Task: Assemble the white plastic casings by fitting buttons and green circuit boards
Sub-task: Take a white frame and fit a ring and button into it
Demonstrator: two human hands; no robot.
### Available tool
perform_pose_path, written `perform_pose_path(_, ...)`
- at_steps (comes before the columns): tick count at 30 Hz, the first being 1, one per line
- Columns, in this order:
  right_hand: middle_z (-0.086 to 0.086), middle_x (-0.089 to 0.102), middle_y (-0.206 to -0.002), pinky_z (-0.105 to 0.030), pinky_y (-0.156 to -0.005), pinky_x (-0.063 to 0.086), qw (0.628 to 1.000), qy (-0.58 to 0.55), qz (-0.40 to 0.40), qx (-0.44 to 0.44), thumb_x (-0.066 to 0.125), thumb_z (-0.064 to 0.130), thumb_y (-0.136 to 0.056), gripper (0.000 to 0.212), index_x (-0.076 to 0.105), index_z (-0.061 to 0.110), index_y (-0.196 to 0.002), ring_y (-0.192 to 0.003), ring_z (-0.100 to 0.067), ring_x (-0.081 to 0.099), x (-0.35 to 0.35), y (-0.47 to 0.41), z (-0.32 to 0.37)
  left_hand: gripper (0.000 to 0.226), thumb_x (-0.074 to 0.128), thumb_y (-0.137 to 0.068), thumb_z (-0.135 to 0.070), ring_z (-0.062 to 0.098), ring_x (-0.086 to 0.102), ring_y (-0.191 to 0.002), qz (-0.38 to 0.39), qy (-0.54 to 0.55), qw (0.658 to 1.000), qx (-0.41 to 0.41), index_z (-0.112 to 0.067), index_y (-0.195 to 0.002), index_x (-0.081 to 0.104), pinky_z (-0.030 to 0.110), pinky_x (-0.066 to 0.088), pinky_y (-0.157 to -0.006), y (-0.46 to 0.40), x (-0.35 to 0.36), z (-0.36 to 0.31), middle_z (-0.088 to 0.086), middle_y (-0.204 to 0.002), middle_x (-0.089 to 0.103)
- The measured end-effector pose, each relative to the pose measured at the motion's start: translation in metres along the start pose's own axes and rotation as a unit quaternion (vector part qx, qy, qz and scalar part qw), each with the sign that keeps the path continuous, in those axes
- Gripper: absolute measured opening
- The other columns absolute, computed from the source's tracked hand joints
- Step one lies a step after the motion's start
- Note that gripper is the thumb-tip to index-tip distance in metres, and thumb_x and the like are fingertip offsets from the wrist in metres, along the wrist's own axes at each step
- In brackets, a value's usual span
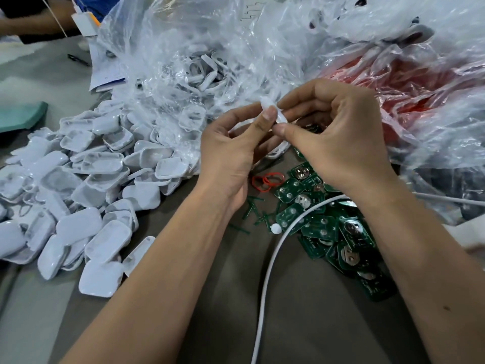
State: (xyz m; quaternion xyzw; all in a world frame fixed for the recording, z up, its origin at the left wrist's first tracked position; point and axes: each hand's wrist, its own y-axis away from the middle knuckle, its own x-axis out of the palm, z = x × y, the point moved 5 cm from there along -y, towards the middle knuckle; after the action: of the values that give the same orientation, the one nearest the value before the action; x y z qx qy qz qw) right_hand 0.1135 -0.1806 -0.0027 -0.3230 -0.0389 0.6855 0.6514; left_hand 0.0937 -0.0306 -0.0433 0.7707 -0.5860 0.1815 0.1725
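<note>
White plastic casing (273, 115) is pinched between left hand (231, 151) and right hand (338, 137), above green circuit boards (325, 227).

The grey-brown table (301, 324) is covered with white casings (78, 206), green circuit boards (328, 232), red rubber bands (267, 179), plastic bags (210, 48) and a white cable (270, 271).

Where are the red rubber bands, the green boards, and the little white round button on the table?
red rubber bands (267, 180), head view, on the overlapping loops.
green circuit boards (328, 227), head view, middle of the pile.
white round button (275, 228), head view, its top, beside the white cable.
</note>
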Motion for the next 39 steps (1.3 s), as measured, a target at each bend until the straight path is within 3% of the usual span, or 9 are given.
perform_pose_path(7, 0.004, 0.079, -0.091, -0.030, -0.077, 0.064, 0.997, -0.057, 0.042, -0.011, 0.071, 0.013, -0.098, 0.012, 0.078, 0.011, -0.107, -0.085, -0.007, 0.077, 0.001, -0.002, 0.003, 0.016, 0.069, -0.092, -0.004, 0.026, 0.075, -0.083, 0.020, 0.051, 0.997, -0.052, 0.007, -0.104, 0.069, 0.038, 0.063, -0.088, -0.004, -0.004, -0.004, 0.019, -0.089, 0.075)
perform_pose_path(12, 0.010, 0.079, -0.092, -0.022, -0.078, 0.062, 0.995, -0.002, 0.093, 0.019, 0.063, 0.007, -0.101, 0.018, 0.078, 0.016, -0.107, -0.088, 0.001, 0.075, 0.006, 0.001, -0.003, 0.011, 0.059, -0.098, 0.000, 0.028, 0.074, -0.085, 0.018, 0.003, 0.991, -0.129, 0.007, -0.100, 0.067, 0.032, 0.064, -0.079, -0.003, -0.007, 0.000, 0.020, -0.091, 0.073)
perform_pose_path(18, 0.013, 0.078, -0.087, -0.011, -0.069, 0.055, 0.991, 0.027, 0.127, 0.025, 0.060, 0.006, -0.103, 0.023, 0.078, 0.019, -0.107, -0.079, 0.006, 0.073, 0.009, 0.003, -0.001, 0.023, 0.059, -0.092, 0.013, 0.030, 0.076, -0.090, 0.012, -0.107, 0.990, -0.095, 0.026, -0.111, 0.058, 0.029, 0.063, -0.072, 0.000, -0.007, -0.003, 0.036, -0.106, 0.067)
perform_pose_path(21, 0.011, 0.079, -0.084, -0.020, -0.068, 0.060, 0.994, 0.019, 0.103, 0.026, 0.062, 0.007, -0.102, 0.019, 0.078, 0.016, -0.106, -0.072, 0.004, 0.073, 0.008, 0.003, -0.001, 0.018, 0.060, -0.093, 0.010, 0.025, 0.076, -0.082, 0.018, -0.156, 0.984, -0.081, 0.024, -0.104, 0.062, 0.029, 0.063, -0.076, 0.001, -0.007, -0.005, 0.023, -0.092, 0.074)
perform_pose_path(25, 0.011, 0.080, -0.083, -0.046, -0.077, 0.064, 0.996, 0.006, 0.087, 0.032, 0.063, 0.013, -0.102, 0.015, 0.077, 0.016, -0.107, -0.076, -0.022, 0.077, 0.007, 0.001, -0.003, 0.009, 0.060, -0.095, 0.007, 0.027, 0.076, -0.089, 0.027, -0.161, 0.984, -0.073, 0.012, -0.096, 0.068, 0.037, 0.062, -0.090, 0.000, -0.007, -0.008, 0.020, -0.097, 0.078)
perform_pose_path(30, 0.005, 0.079, -0.084, -0.036, -0.079, 0.065, 0.998, -0.027, 0.057, 0.027, 0.068, 0.010, -0.099, 0.009, 0.077, 0.011, -0.102, -0.079, -0.007, 0.077, 0.004, 0.001, -0.003, 0.014, 0.059, -0.093, 0.010, 0.032, 0.077, -0.085, -0.006, -0.161, 0.984, -0.069, 0.005, -0.093, 0.072, 0.032, 0.061, -0.080, -0.002, -0.014, -0.010, 0.027, -0.098, 0.076)
perform_pose_path(33, 0.011, 0.076, -0.077, -0.023, -0.067, 0.061, 0.982, 0.021, 0.188, -0.026, 0.081, 0.017, -0.090, 0.002, 0.080, 0.015, -0.090, -0.068, -0.003, 0.072, 0.006, 0.003, 0.006, 0.019, 0.058, -0.093, 0.013, 0.020, 0.075, -0.069, -0.026, -0.144, 0.988, -0.057, 0.001, -0.091, 0.072, 0.029, 0.062, -0.072, -0.007, -0.022, -0.014, 0.016, -0.080, 0.077)
perform_pose_path(36, 0.009, 0.071, -0.066, -0.012, -0.050, 0.041, 0.914, 0.051, 0.403, -0.003, 0.089, 0.030, -0.079, 0.011, 0.080, 0.024, -0.078, -0.052, -0.001, 0.058, 0.023, 0.020, 0.010, 0.020, 0.061, -0.094, 0.010, 0.020, 0.075, -0.069, -0.037, -0.143, 0.988, -0.043, -0.003, -0.087, 0.074, 0.023, 0.060, -0.067, -0.010, -0.024, -0.016, 0.013, -0.079, 0.077)
perform_pose_path(39, 0.005, 0.072, -0.073, -0.033, -0.061, 0.055, 0.864, 0.117, 0.489, 0.018, 0.094, 0.045, -0.069, 0.023, 0.078, 0.030, -0.076, -0.067, -0.012, 0.067, 0.034, 0.031, 0.006, 0.020, 0.063, -0.094, 0.008, 0.021, 0.075, -0.071, -0.044, -0.164, 0.985, -0.031, -0.007, -0.085, 0.074, 0.020, 0.059, -0.065, -0.010, -0.025, -0.014, 0.009, -0.076, 0.077)
